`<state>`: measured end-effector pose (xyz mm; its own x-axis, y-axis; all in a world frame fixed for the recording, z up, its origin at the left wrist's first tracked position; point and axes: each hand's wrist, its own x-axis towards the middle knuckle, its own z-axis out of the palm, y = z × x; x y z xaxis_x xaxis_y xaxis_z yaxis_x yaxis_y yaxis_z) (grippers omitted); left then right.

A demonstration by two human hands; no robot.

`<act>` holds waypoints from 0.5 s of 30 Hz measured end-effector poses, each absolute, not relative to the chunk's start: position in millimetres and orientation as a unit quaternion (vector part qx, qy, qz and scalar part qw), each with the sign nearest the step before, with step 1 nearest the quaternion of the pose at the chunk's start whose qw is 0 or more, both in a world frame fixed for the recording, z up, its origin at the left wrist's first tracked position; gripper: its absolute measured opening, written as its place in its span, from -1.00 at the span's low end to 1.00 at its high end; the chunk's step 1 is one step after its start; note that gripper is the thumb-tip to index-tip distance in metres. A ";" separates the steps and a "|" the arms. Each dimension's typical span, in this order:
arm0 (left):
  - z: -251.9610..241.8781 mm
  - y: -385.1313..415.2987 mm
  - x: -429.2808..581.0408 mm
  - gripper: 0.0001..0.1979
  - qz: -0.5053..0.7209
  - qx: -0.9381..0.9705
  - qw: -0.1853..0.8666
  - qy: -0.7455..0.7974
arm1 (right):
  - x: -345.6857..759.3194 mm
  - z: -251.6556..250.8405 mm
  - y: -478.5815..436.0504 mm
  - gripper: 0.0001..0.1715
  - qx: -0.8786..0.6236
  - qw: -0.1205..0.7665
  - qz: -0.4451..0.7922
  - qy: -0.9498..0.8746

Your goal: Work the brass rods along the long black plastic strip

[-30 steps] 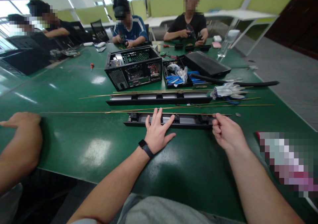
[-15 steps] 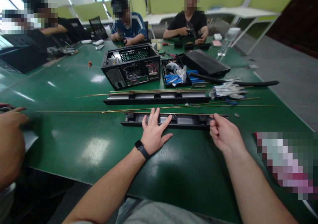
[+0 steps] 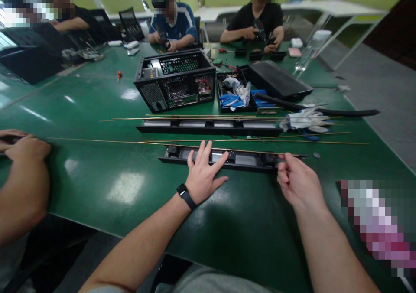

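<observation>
A long black channel point(image 3: 248, 158) with dark blocks inside lies on the green table. My left hand point(image 3: 204, 171) rests across its middle with fingers spread, holding nothing. At the channel's right end my right hand point(image 3: 294, 174) is closed, thumb and forefinger pinched at the end of a thin brass rod point(image 3: 256, 151). That rod runs along the channel's back edge. More thin brass rods point(image 3: 341, 143) lie just behind. Farther back is a second black channel point(image 3: 191, 129), with rods along its top.
An open black computer case point(image 3: 175, 83), a tray of gloves point(image 3: 235, 94), a black panel point(image 3: 279, 80) and a white glove point(image 3: 307, 120) lie behind. A neighbour's hands point(image 3: 27, 145) are at the left edge. Several people sit around the table.
The view has shifted slightly, moving the far objects right and up. The neighbour's hands at the left have come together. My hands keep nearly the same places on the channel.
</observation>
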<state>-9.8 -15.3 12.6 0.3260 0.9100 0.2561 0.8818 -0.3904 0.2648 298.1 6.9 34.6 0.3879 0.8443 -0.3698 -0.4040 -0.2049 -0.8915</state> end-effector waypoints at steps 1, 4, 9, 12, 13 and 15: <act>12.9 -15.2 -9.5 -0.09 0.184 0.813 0.039 0.551 | 297.0 35.3 7.2 -0.49 -0.581 0.603 0.512 -0.190; 13.6 -14.7 -8.8 -0.11 0.182 0.813 0.043 0.552 | 294.0 37.9 8.2 -0.47 -0.589 0.606 0.500 -0.190; 14.0 -13.8 -7.5 -0.11 0.184 0.813 0.043 0.550 | 290.1 47.9 8.3 -0.60 -0.599 0.601 0.501 -0.171; 13.5 -12.9 -6.0 -0.11 0.183 0.815 0.047 0.548 | 289.4 54.6 7.8 -0.76 -0.598 0.604 0.508 -0.141; 13.2 -12.6 -5.5 -0.10 0.182 0.815 0.048 0.548 | 289.8 55.7 7.9 -0.74 -0.597 0.605 0.509 -0.133; 12.5 -11.8 -4.4 -0.08 0.181 0.815 0.050 0.548 | 291.5 56.2 8.8 -0.69 -0.599 0.610 0.503 -0.128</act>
<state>-4.4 -11.8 12.5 0.3335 0.9115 0.2407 0.8753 -0.3942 0.2801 291.5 8.8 56.2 0.4616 0.7668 -0.4461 -0.4611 -0.2222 -0.8591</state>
